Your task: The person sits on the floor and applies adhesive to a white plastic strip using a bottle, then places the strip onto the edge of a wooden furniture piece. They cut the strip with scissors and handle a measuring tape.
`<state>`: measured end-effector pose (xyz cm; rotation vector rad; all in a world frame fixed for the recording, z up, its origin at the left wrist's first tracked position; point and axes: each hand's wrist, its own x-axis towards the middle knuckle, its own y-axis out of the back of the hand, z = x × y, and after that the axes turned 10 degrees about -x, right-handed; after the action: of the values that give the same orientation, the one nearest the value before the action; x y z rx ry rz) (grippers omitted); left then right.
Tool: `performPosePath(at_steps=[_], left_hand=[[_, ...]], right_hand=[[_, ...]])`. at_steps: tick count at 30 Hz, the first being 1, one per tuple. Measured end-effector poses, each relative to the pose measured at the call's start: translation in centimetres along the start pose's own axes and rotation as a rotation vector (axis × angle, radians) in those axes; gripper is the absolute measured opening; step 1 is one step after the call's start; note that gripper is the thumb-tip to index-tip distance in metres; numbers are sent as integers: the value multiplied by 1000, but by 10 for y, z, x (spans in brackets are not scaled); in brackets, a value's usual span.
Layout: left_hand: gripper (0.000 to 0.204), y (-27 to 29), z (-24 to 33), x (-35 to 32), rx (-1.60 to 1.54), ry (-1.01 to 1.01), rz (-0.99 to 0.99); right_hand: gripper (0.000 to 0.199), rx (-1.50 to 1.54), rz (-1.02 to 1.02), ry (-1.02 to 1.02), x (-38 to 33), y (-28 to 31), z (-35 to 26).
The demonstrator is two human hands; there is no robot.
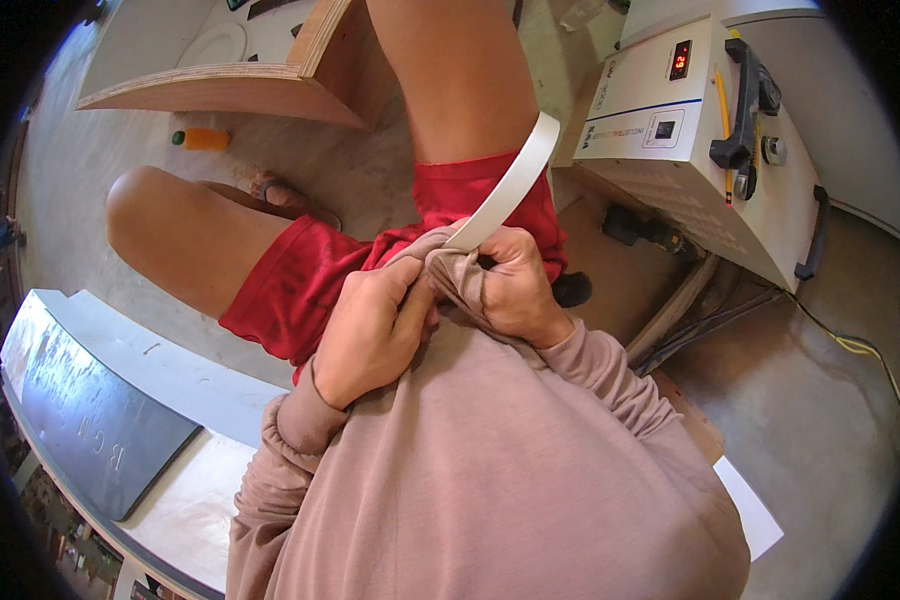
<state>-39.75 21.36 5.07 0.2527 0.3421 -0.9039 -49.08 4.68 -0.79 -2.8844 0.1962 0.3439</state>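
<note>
White strip [510,187] arcs toward one o'clock, its lower end at the bunched shirt [490,460]. I see left hand [372,325] and right hand [520,285] closed on its folds, gathered perhaps to steady the strip; a machine [630,140] stands at two.

Strip [510,185] off-white, shirt [490,450] dusty pinkish brown, shorts [300,285] red (mottled darker in patches), bottle [208,139] orange, its cap [178,137] green.
</note>
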Motion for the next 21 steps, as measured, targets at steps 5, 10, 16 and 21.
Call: performPosePath(at_steps=[5,10,16,21], left_hand=[[29,6,4,2,94,-7,1],[36,-6,8,0,-155,265,84],[35,2,34,-20,-497,445,128],[34,15,60,-37,-596,524,150]], right_hand=[[13,-279,155,110,8,-4,2],[11,-467,326,146,17,-7,-4],[11,-605,400,238,26,-11,-7],[9,-742,450,294,33,-10,-1]])
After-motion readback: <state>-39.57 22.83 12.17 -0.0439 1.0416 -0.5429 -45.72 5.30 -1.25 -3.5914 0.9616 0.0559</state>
